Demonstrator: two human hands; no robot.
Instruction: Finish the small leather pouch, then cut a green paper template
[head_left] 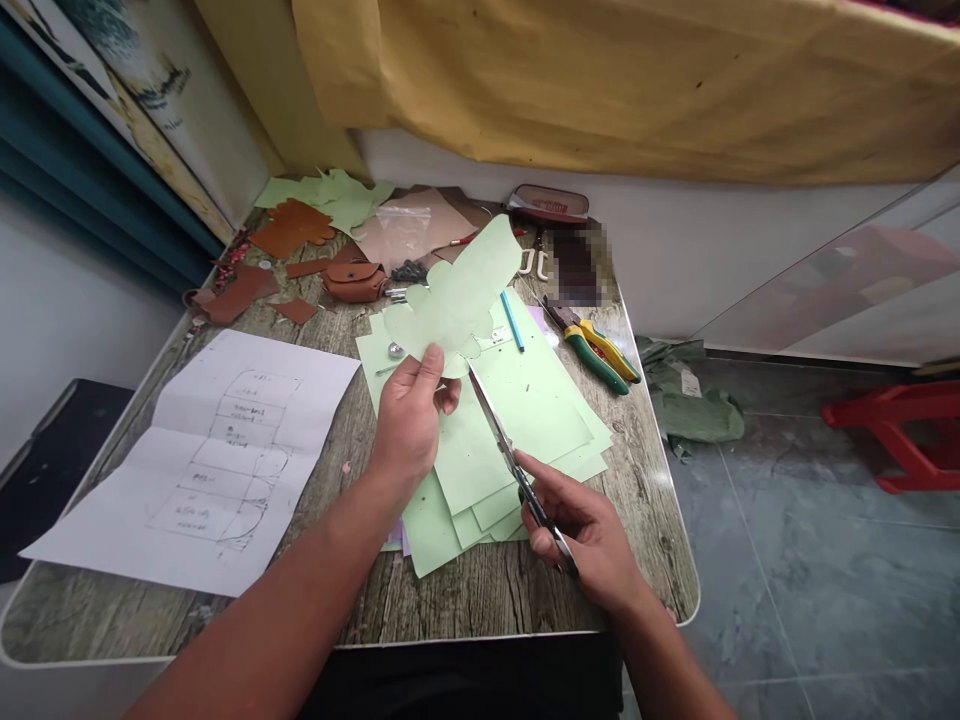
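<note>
My left hand (411,405) pinches the lower edge of a pale green paper cutout (465,290) with a wavy, scalloped outline, held above the table. In my right hand (581,525) is a pair of scissors (499,430), fingers wrapped round the handles. The blades point up and left, and their tip meets the cutout's lower edge close to my left fingers. Whether the blades are parted is hard to make out. Below both hands lies a loose stack of light green sheets (517,430).
A white sheet with a drawn pattern (247,440) lies left. Pliers (596,350) and a blue pen (513,320) lie right of the cutout. Brown leather scraps (292,228), a small brown leather pouch (355,281) and a glasses case (551,203) stand behind. A red stool (900,430) is on the floor.
</note>
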